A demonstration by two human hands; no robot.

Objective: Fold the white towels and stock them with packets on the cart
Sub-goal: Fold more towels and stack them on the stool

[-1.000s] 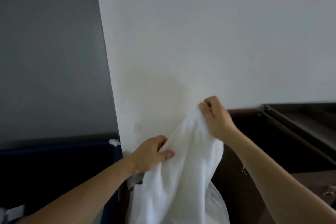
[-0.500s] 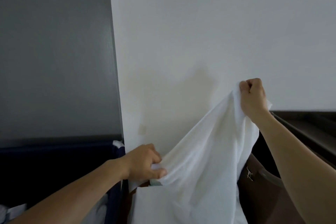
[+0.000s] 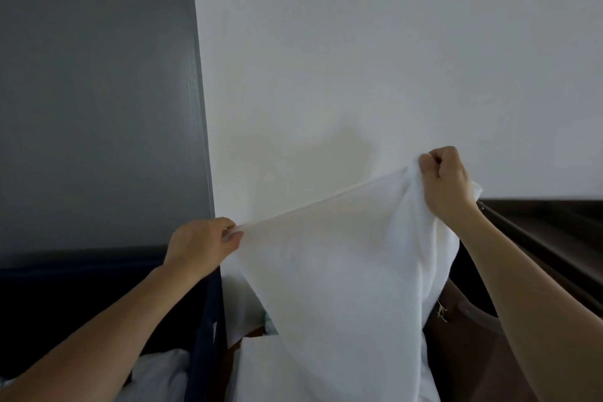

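The white towel (image 3: 342, 271) hung in the air in front of me, held up by its top edge, which ran taut on a slant from lower left to upper right. My left grip (image 3: 202, 243) pinched the lower left corner between thumb and curled fingers. My right grip (image 3: 447, 179), higher up, was fisted round the upper right corner, and a bit of cloth stuck out behind the wrist. Below that edge the cloth fell in a broad sheet with soft folds down its right side, and its lower end ran out of view.

At its lower left showed another white cloth (image 3: 257, 365) with a straight top edge. Just above it a small teal thing (image 3: 269, 325) peeked out, too little of it to name.

Behind the towel stood a white wall (image 3: 359, 59), with a dark grey panel (image 3: 98, 91) to its left. Under the panel, beneath my left forearm, was a dark blue bin (image 3: 81, 287) with white linen (image 3: 160, 372) bunched inside. On the right a dark brown cabinet (image 3: 554, 225) ran along the wall, a dark rail (image 3: 528, 235) at its near edge. A small metal clasp (image 3: 441, 315) showed just beside the towel's right side.
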